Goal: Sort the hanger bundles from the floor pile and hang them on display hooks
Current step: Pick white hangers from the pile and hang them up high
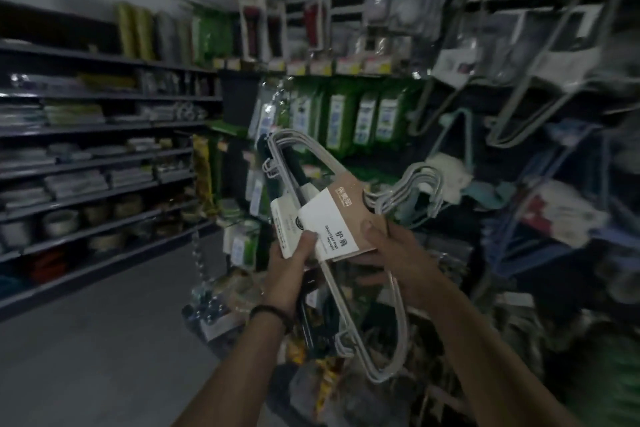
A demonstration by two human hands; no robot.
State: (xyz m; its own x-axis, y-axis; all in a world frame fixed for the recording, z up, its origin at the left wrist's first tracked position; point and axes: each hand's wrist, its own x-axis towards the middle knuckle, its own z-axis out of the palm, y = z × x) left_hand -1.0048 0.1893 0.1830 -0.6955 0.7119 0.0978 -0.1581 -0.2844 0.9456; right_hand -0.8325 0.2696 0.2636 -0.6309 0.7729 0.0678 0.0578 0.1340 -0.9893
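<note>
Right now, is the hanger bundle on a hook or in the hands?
In the hands. Left hand and right hand grip the hanger bundle at its paper label.

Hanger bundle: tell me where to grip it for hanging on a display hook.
Grip the hanger bundle by its cardboard sleeve, from the near side, where the left hand and right hand hold it. The sleeve binds all the hangers, and the hook ends, pointing right, are left free.

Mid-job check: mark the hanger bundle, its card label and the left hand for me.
hanger bundle [381, 200]: head view, on the grey wire necks below the hooks.
card label [329, 218]: head view, on its white front panel.
left hand [291, 267]: head view, on the back of the hand.
</note>
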